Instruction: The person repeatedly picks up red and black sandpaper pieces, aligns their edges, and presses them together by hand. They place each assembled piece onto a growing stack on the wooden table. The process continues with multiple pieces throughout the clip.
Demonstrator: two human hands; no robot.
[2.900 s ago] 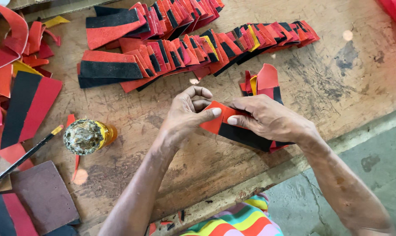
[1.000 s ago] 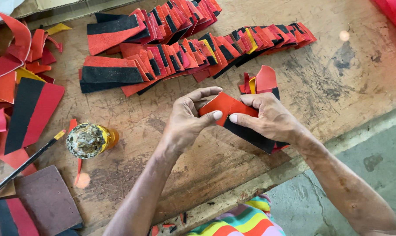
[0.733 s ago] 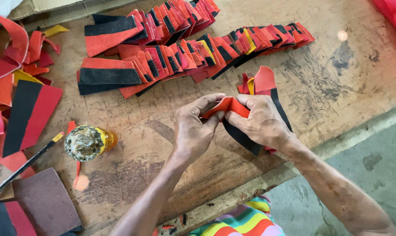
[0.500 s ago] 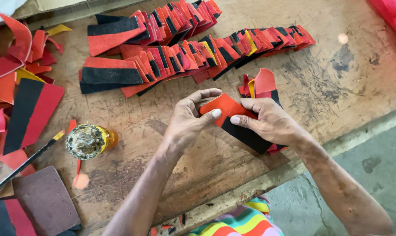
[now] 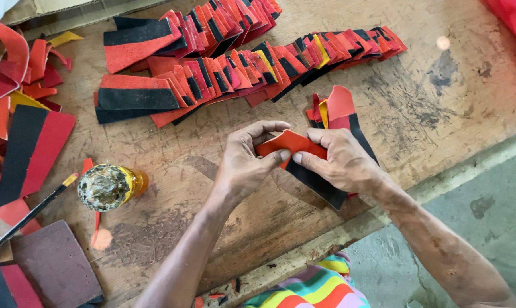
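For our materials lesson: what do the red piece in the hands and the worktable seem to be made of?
Red piece: probably suede or thin leather; matte, bends softly between left hand and right hand. Worktable: bare wood; scratched, stained, visible grain.

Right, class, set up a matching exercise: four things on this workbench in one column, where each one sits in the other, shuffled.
Things:
1. glue pot
2. brush
3. red piece
4. overlapped rows of red and black pieces

Places:
A. far side of the bench
B. between both hands
C. left of the left hand, standing alone
D. near left edge, lying slantwise

Pairs: 1-C, 2-D, 3-B, 4-A
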